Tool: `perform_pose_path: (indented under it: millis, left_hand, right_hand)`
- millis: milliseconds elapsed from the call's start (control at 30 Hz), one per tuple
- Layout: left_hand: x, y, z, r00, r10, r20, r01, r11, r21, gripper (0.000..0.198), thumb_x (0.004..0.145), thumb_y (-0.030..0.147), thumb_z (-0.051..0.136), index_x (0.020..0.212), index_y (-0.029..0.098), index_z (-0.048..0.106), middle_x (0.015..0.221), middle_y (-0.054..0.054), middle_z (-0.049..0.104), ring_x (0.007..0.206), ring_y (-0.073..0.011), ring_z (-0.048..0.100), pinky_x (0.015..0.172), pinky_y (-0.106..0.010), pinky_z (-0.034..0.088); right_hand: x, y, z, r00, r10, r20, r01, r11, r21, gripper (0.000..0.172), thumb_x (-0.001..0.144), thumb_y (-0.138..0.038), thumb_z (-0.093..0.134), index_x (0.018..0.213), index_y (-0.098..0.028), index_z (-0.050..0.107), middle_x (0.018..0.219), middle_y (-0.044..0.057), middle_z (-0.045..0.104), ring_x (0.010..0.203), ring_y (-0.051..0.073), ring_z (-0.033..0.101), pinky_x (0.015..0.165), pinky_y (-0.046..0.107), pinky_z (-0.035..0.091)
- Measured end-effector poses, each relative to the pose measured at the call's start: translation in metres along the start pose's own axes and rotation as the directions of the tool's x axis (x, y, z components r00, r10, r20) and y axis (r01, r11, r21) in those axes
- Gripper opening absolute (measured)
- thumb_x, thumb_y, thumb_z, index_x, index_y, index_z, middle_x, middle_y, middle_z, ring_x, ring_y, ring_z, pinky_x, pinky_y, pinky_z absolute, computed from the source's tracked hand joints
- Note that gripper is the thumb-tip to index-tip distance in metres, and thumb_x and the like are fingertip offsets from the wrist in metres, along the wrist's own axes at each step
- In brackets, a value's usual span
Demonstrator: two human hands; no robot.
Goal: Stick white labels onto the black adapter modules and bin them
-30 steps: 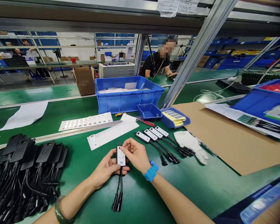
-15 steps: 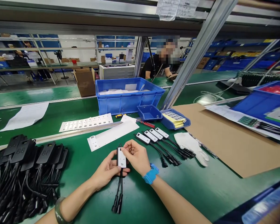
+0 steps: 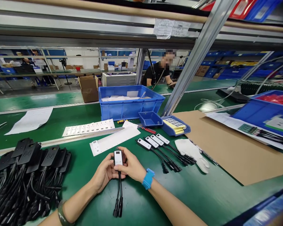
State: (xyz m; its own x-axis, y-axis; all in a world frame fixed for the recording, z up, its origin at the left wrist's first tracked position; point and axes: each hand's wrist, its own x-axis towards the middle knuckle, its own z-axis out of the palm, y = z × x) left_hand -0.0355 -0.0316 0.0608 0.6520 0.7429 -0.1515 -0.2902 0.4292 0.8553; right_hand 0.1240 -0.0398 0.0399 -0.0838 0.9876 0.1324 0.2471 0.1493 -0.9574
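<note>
Between my two hands is a small black controller box with a white label on its face, its two black cables hanging toward me over the green bench. My left hand grips it from the left and below. My right hand closes on its right side, thumb near the label's lower edge. Beyond them lies a white label sheet with a few labels at its left end. Several labelled controllers rest in a row to the right, cables toward me. A pile of black controllers without visible white labels is at the left.
A big blue bin stands behind, with a small blue tray and another tray of yellow-edged sheets beside it. A white glove lies near brown cardboard. A metal post rises behind. A person sits across.
My right hand has moved from the label's top to the controller's right side, now gripping it. The label's face is more exposed. My view has tilted up slightly.
</note>
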Motion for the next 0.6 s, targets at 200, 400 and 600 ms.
perform_pose_path:
  millis: [200, 400, 600]
  left_hand:
    - [0.001, -0.003, 0.000, 0.996, 0.060, -0.063, -0.055, 0.996, 0.072, 0.038, 0.093, 0.041, 0.047, 0.122, 0.017, 0.041, 0.096, -0.012, 0.066, 0.084, -0.0248, 0.067, 0.068, -0.033, 0.053]
    - [0.004, -0.011, 0.000, 0.982, 0.123, -0.142, -0.082, 0.960, 0.266, 0.055, 0.087, 0.049, 0.058, 0.126, 0.017, 0.036, 0.093, -0.009, 0.065, 0.073, -0.0229, 0.067, 0.060, -0.032, 0.053]
    - [0.006, -0.011, -0.001, 0.983, 0.133, -0.127, -0.124, 0.990, 0.071, 0.060, 0.092, 0.055, 0.046, 0.136, 0.017, 0.033, 0.116, -0.016, 0.060, 0.100, -0.0265, 0.063, 0.085, -0.040, 0.050]
  right_hand:
    - [-0.002, 0.003, 0.002, 0.992, -0.076, 0.101, 0.069, 0.995, 0.078, 0.061, 0.085, -0.033, 0.057, 0.142, -0.024, 0.036, 0.115, 0.007, 0.060, 0.088, 0.019, 0.061, 0.078, 0.033, 0.052]
    - [-0.001, 0.004, 0.011, 0.991, -0.134, 0.000, 0.133, 0.982, -0.136, 0.050, 0.093, -0.028, 0.042, 0.141, -0.016, 0.038, 0.098, 0.008, 0.066, 0.085, 0.022, 0.062, 0.075, 0.033, 0.051]
    - [0.002, 0.003, 0.005, 0.961, -0.276, 0.009, 0.262, 0.898, -0.355, 0.068, 0.084, -0.023, 0.055, 0.146, -0.022, 0.027, 0.128, 0.012, 0.052, 0.116, 0.026, 0.051, 0.096, 0.040, 0.045]
